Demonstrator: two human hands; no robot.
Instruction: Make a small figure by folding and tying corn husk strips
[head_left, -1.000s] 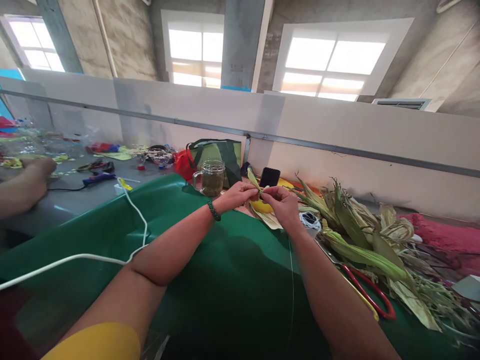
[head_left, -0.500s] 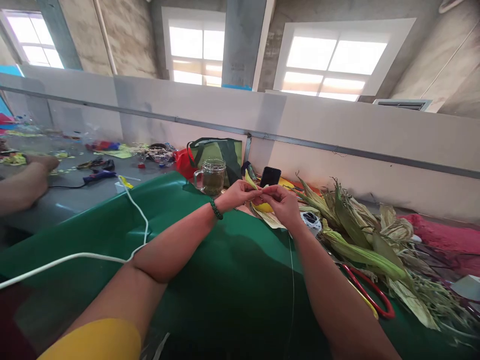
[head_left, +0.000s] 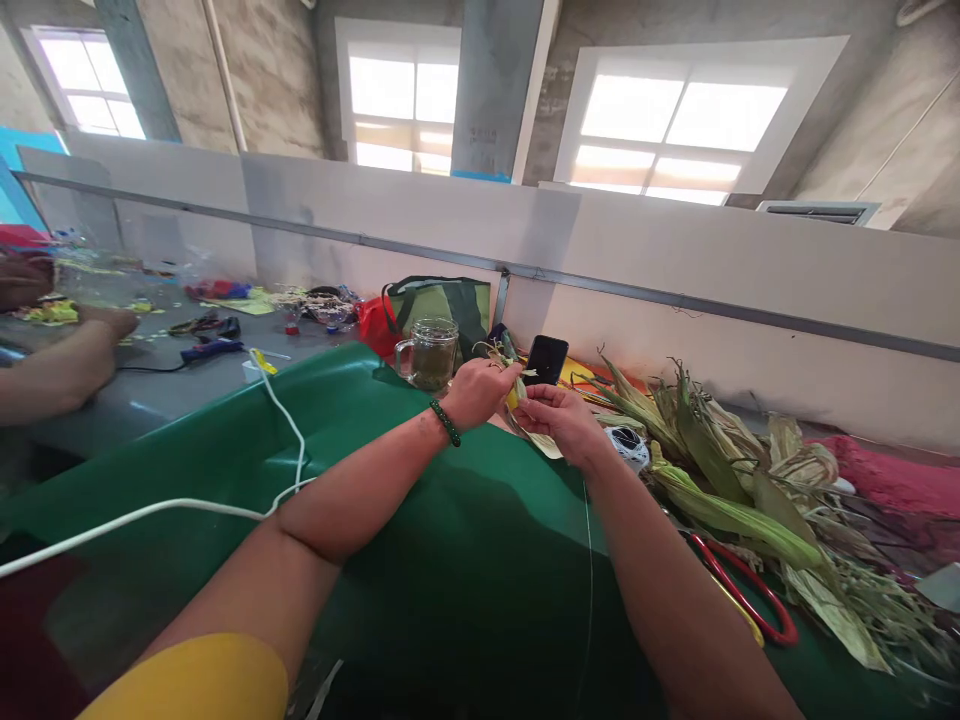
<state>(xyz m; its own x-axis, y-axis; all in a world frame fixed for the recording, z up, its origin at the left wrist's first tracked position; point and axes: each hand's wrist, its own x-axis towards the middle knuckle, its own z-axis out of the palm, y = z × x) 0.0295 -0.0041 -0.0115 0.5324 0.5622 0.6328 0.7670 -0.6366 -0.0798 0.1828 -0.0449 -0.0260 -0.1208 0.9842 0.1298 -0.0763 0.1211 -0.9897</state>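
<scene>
My left hand, with a green bead bracelet at the wrist, is closed around a small piece of pale corn husk with thin curled ends on top. The fingers of my right hand pinch the lower part of the same husk, right beside the left fingertips. My fingers hide much of it. A fine white thread hangs beside my right forearm. Just right of that wrist lies a ball of white string. A dark phone stands upright behind my right hand.
A glass mug stands left of my hands, before a green bag. Dried corn husks and red-handled scissors lie at right. A white cable crosses the green sheet. Another person's hand is at far left.
My left hand has turned from a fingertip pinch to a fuller grip round the husk. The right fingers have shifted lower on it. The view has swung slightly left.
</scene>
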